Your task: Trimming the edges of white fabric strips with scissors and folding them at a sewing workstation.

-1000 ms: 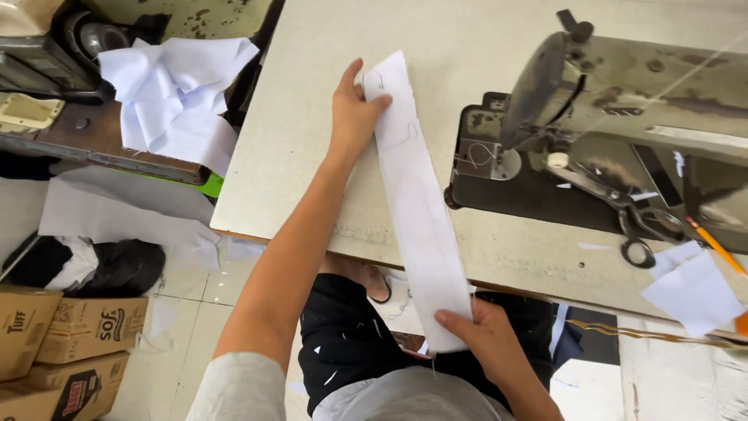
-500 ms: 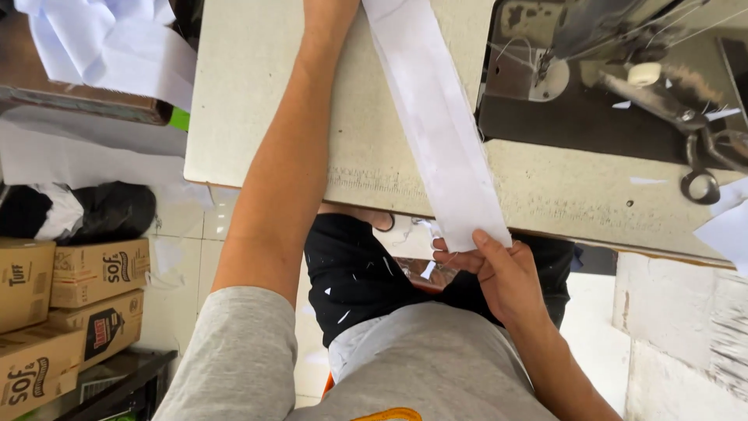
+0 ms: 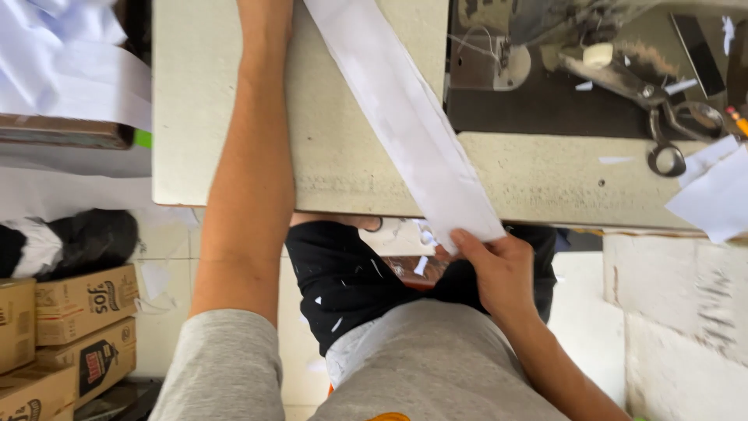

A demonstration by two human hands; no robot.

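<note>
A long white strip of fabric (image 3: pixel 405 117) lies slantwise on the pale sewing table (image 3: pixel 202 117), its near end hanging over the front edge. My right hand (image 3: pixel 499 269) pinches that near end just below the table edge, above my lap. My left forearm (image 3: pixel 253 156) stretches across the table beside the strip. The left hand itself is cut off by the top of the frame.
The sewing machine base (image 3: pixel 538 86) sits at the table's back right, with scissors (image 3: pixel 662 125) and white fabric scraps (image 3: pixel 713 187) beside it. A pile of white cloth (image 3: pixel 62 70) lies to the left. Cardboard boxes (image 3: pixel 70 312) and dark cloth (image 3: pixel 86 242) are on the floor.
The view has tilted down toward my lap, so my left hand has left the top of the frame. My right hand still holds the strip's near end.
</note>
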